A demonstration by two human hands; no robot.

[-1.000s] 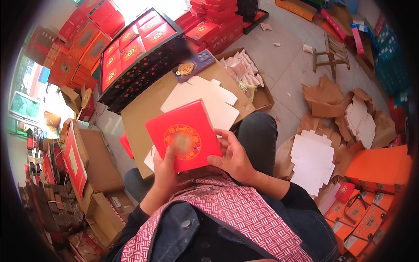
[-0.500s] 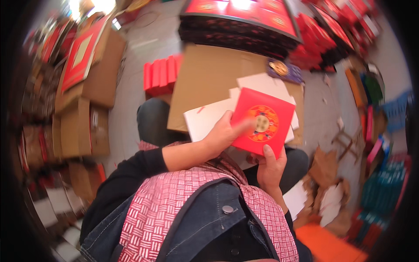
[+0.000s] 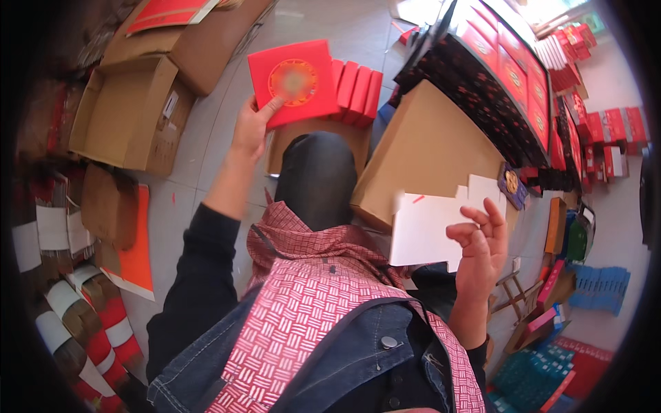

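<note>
Head view, red box (image 3: 292, 82): upper part of the frame, left of the middle, tilted, at the left end of a row of thin red boxes (image 3: 358, 93)
Left hand (image 3: 255, 127): pinches the red box near its lower left corner, thumb on top, other fingers hidden
Right hand (image 3: 478, 248): right of the middle, holds nothing, fingers apart and bent, by the white card (image 3: 421, 234); cannot tell if they touch
Slip or bump: the red box may tip, as one hand pinches one corner; its right edge may knock the row, being so near
</note>
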